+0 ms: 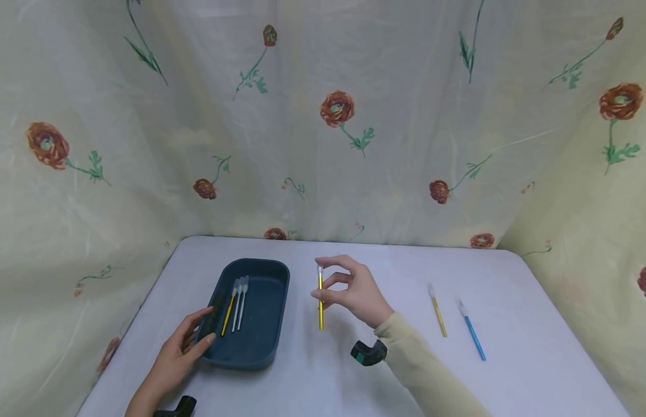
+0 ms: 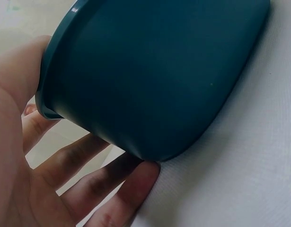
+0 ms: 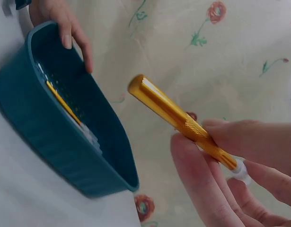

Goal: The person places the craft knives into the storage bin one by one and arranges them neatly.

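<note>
Above the table, just right of the dark teal tray, my right hand pinches a gold craft knife between thumb and fingers. It has a knurled metal handle and a clear cap, and hangs nearly upright, cap end up. My left hand holds the tray by its left side, fingers and thumb at the rim. In the left wrist view, fingertips reach down to the base of the tray's outer wall. Inside the tray lie a gold craft knife and two silver ones, all capped.
Right of my right arm, another gold craft knife and a blue one lie on the white table, both with clear caps. A flower-printed curtain hangs behind the table and along its sides.
</note>
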Available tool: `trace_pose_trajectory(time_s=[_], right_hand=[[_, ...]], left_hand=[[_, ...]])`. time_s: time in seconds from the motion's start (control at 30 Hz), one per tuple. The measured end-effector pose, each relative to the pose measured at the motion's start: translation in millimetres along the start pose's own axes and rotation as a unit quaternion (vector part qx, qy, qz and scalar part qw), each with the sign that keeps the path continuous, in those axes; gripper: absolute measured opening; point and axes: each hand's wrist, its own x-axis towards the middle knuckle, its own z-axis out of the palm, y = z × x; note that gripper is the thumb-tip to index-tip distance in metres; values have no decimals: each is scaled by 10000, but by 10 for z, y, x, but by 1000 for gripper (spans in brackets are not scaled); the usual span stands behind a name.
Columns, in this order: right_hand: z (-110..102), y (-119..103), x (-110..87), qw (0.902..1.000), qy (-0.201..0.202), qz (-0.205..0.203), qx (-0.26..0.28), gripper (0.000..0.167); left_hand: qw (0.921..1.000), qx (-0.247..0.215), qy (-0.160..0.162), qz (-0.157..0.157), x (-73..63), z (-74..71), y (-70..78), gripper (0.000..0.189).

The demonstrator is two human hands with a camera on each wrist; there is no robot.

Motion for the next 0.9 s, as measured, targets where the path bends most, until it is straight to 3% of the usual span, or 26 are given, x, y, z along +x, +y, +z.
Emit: trace_pose_trajectory(time_s=[0.37, 0.9], right_hand=[[379, 92, 259, 9989, -29, 51, 469, 62], [891, 225, 644, 9948, -201, 493, 870, 60]], left_hand=[[10000, 45, 9, 61, -5, -5, -2, 66], [9999, 117, -4, -47, -13, 4, 19, 67]])
